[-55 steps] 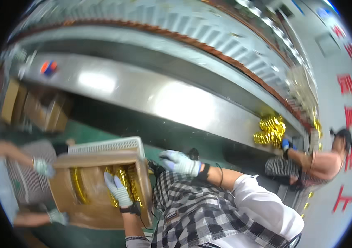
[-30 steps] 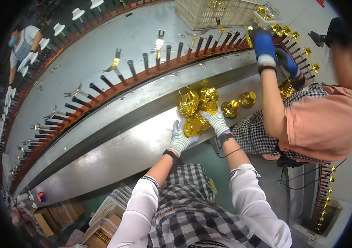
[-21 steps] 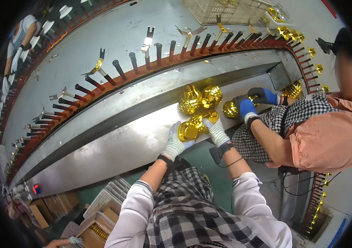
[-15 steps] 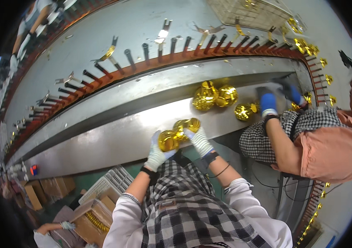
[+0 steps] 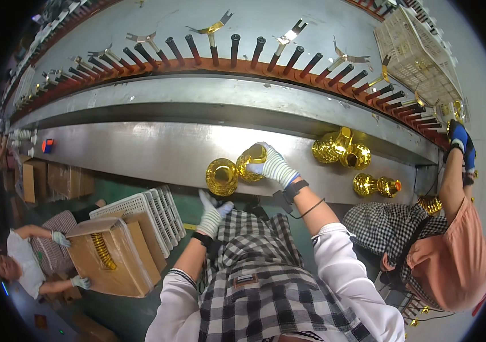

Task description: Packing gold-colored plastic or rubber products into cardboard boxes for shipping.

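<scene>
My right hand (image 5: 274,166), in a striped white glove, is closed around a shiny gold vase (image 5: 247,161) with a flared mouth. Just left of it a second gold vase (image 5: 222,176) rests on the metal bench (image 5: 157,154), its round opening facing up. The two vases are side by side, close together or touching. My left hand (image 5: 214,213), gloved alike, hangs at the bench's near edge below the second vase. Its fingers are apart and nothing is in them.
More gold vases (image 5: 334,147) lie right on the bench, another gold vase (image 5: 375,185) nearer. A conveyor with upright pegs (image 5: 214,60) runs behind. A co-worker (image 5: 448,256) sits right. Another person handles a cardboard box (image 5: 112,256) beside white crates (image 5: 154,216) lower left.
Both hands held the gold vases over the bench. Now my left hand has let go and drawn back, and one vase stands on the bench. The view has turned; the co-worker reaches toward the conveyor.
</scene>
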Tool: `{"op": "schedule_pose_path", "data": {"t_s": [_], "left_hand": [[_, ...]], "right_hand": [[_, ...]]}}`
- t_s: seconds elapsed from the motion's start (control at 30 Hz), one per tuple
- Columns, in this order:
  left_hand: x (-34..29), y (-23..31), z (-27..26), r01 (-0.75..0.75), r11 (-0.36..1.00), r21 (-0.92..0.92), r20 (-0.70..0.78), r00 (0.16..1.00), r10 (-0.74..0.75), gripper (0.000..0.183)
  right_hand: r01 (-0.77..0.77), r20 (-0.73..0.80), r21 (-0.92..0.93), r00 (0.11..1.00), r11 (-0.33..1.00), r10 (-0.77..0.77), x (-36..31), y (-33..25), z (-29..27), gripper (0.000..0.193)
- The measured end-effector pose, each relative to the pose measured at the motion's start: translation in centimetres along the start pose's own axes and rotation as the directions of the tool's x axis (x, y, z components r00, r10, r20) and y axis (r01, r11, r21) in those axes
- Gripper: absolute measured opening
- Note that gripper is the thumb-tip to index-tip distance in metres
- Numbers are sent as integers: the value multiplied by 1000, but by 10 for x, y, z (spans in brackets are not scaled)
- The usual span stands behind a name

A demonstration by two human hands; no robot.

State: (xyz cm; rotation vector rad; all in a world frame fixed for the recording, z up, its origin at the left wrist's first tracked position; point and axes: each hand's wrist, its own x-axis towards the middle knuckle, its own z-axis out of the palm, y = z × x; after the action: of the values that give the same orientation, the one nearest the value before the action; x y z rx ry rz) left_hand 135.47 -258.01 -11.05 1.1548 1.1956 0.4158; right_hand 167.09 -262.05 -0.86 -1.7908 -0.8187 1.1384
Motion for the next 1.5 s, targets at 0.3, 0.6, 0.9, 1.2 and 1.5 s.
{"op": "schedule_pose_path", "data": {"t_s": [0.3,0.6,0.9,1.2,1.5], "left_hand": [[-26,-28,100,813,199,-547,656,564,-502,61],[-101,204,78,322,885,-338,589,805,-68,74],[-30,83,51,532,773,-346,141,844,-518,87],[-14,9,154,696,184,-694,497,648,-576,64],[-83,-80,231,655,329,-680,461,731,-503,77]], "right_hand": [[284,-80,-204,949,937,-305,-160,19,35,71],[49,-28,431,999,901,-41,-200,-95,-70,78],[-38,168,392,985,919,-31,-67,-125,-48,59],[-44,199,324,980,945,-23,-94,-96,-98,56],[-30,155,442,987,897,-43,-183,5,-170,67]]}}
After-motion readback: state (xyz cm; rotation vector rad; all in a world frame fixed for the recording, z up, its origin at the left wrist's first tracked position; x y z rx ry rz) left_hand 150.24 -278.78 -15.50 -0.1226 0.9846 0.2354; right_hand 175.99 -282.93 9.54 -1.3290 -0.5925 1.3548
